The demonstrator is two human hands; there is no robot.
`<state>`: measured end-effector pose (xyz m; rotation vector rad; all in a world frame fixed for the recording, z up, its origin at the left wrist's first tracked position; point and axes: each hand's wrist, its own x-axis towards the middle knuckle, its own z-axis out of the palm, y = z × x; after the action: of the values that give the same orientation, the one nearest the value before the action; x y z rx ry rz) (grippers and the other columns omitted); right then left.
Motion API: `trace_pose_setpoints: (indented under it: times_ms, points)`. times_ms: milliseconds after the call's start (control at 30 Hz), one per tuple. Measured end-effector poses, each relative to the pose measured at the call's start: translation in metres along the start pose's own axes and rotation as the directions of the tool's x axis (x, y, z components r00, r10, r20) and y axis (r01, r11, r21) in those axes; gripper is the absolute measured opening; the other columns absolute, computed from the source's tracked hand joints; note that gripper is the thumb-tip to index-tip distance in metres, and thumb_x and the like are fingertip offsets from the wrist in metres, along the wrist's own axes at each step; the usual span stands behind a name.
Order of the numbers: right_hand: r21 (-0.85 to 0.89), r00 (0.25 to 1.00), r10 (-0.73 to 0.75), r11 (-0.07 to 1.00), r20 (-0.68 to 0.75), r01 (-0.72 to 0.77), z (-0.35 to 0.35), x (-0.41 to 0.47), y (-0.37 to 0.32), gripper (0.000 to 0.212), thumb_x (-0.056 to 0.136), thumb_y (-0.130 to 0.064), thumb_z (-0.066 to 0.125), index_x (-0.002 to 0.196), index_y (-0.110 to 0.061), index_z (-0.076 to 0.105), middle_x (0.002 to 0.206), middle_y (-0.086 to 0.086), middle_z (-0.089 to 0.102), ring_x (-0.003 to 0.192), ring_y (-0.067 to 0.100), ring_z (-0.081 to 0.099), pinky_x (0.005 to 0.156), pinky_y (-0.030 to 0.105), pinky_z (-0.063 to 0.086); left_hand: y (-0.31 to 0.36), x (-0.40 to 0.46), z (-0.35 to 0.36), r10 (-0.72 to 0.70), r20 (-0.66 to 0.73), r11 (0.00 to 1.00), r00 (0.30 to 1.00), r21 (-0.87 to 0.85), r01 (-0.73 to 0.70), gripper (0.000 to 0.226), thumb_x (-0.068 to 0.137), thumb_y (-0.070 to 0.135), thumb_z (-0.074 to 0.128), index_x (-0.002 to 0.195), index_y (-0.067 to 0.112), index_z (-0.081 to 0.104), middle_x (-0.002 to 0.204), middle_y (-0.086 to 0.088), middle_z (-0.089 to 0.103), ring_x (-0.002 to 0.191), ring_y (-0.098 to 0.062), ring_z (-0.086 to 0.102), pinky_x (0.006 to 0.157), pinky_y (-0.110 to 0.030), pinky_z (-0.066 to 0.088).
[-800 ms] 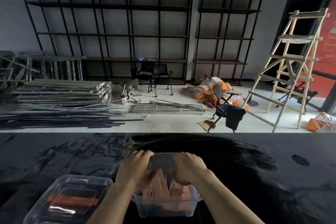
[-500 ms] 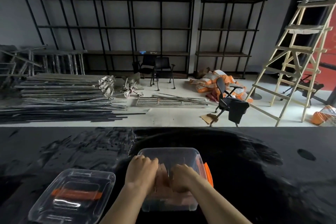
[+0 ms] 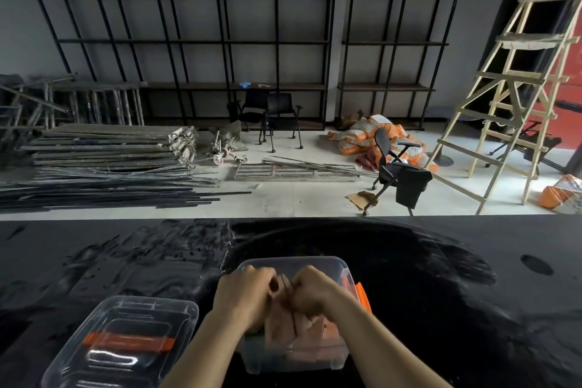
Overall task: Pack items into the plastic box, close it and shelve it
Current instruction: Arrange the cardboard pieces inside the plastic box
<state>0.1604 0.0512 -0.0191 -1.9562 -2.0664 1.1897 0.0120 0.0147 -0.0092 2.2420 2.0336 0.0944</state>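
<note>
A clear plastic box [image 3: 318, 263] stands on the black table [image 3: 441, 293] near its front edge, with an orange latch [image 3: 362, 294] on its right side. Tan cardboard pieces [image 3: 310, 329] stand inside it, blurred. My left hand [image 3: 244, 294] and my right hand [image 3: 315, 291] are both down in the box, fingers curled on the tops of the cardboard pieces, knuckles almost touching. The box's clear lid [image 3: 126, 343], with an orange handle strip, lies flat on the table to the left of the box.
Beyond the table's far edge is a pale floor with stacked metal poles [image 3: 104, 161], chairs [image 3: 396, 176], orange sacks and a wooden ladder [image 3: 516, 88]. Tall black shelving [image 3: 220, 41] lines the back wall.
My hands moved from the box's far rim down into the box and came together on the cardboard pieces, which sank lower inside. The view tilted slightly.
</note>
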Motion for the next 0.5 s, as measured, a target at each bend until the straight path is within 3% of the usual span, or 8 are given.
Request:
trace_pose_setpoints:
  times_ms: [100, 200, 267, 333, 400, 500]
  points:
    - [0.006, 0.998, -0.062, 0.998, -0.024, 0.062, -0.031, -0.006, -0.007, 0.019, 0.087, -0.028, 0.062, 0.091, -0.011, 0.069, 0.088, 0.006, 0.071, 0.079, 0.02, 0.069, 0.072, 0.032, 0.059, 0.001, 0.004, -0.011, -0.084, -0.206, 0.986, 0.975, -0.16, 0.051, 0.011, 0.082, 0.037, 0.052, 0.088, 0.031, 0.057, 0.079, 0.007, 0.069, 0.075, -0.02, 0.067, 0.06, -0.033, 0.049]
    - [0.045, 0.984, -0.1, 0.993, -0.146, 0.108, -0.063, -0.009, -0.011, 0.013, 0.085, -0.02, 0.059, 0.088, -0.009, 0.065, 0.083, 0.006, 0.066, 0.08, 0.026, 0.066, 0.065, 0.036, 0.054, 0.005, 0.01, -0.013, -0.028, -0.23, 0.991, 0.973, -0.132, -0.003, 0.007, 0.089, 0.026, 0.047, 0.084, 0.028, 0.051, 0.068, 0.009, 0.059, 0.063, -0.013, 0.062, 0.05, -0.028, 0.041]
    - [0.109, 0.968, -0.11, 0.985, -0.226, 0.137, -0.078, -0.009, -0.01, 0.008, 0.09, -0.014, 0.056, 0.091, -0.009, 0.061, 0.09, 0.009, 0.065, 0.087, 0.028, 0.065, 0.062, 0.031, 0.049, 0.014, 0.013, -0.009, 0.099, -0.107, 0.986, 0.989, -0.124, -0.112, 0.012, 0.092, 0.021, 0.053, 0.091, 0.033, 0.055, 0.078, 0.012, 0.062, 0.068, -0.004, 0.061, 0.057, -0.022, 0.048]
    - [0.191, 0.951, -0.074, 0.972, -0.3, 0.136, -0.085, -0.009, -0.006, 0.026, 0.093, -0.013, 0.053, 0.118, -0.005, 0.055, 0.112, 0.013, 0.066, 0.101, 0.029, 0.065, 0.059, 0.027, 0.047, 0.025, 0.016, -0.001, 0.218, 0.061, 0.966, 0.974, -0.156, -0.207, 0.023, 0.092, 0.016, 0.06, 0.107, 0.034, 0.064, 0.101, 0.014, 0.067, 0.082, 0.0, 0.062, 0.066, -0.016, 0.048]
    - [0.219, 0.943, -0.038, 0.969, -0.331, 0.116, -0.083, -0.009, 0.001, 0.033, 0.093, -0.014, 0.051, 0.126, -0.008, 0.05, 0.116, 0.012, 0.065, 0.094, 0.024, 0.065, 0.053, 0.024, 0.045, 0.039, 0.02, 0.009, 0.311, 0.19, 0.947, 0.931, -0.145, -0.287, 0.04, 0.089, 0.011, 0.065, 0.12, 0.036, 0.064, 0.118, 0.01, 0.064, 0.097, -0.007, 0.061, 0.077, -0.019, 0.048]
    - [0.256, 0.932, 0.023, 0.964, -0.363, 0.076, -0.076, -0.006, 0.014, 0.03, 0.093, -0.017, 0.05, 0.123, -0.011, 0.049, 0.101, 0.004, 0.062, 0.075, 0.012, 0.06, 0.05, 0.022, 0.044, 0.058, 0.027, 0.024, 0.443, 0.301, 0.877, 0.844, 0.052, -0.479, 0.067, 0.084, 0.004, 0.069, 0.136, 0.043, 0.053, 0.142, 0.003, 0.052, 0.124, -0.02, 0.049, 0.104, -0.035, 0.036]
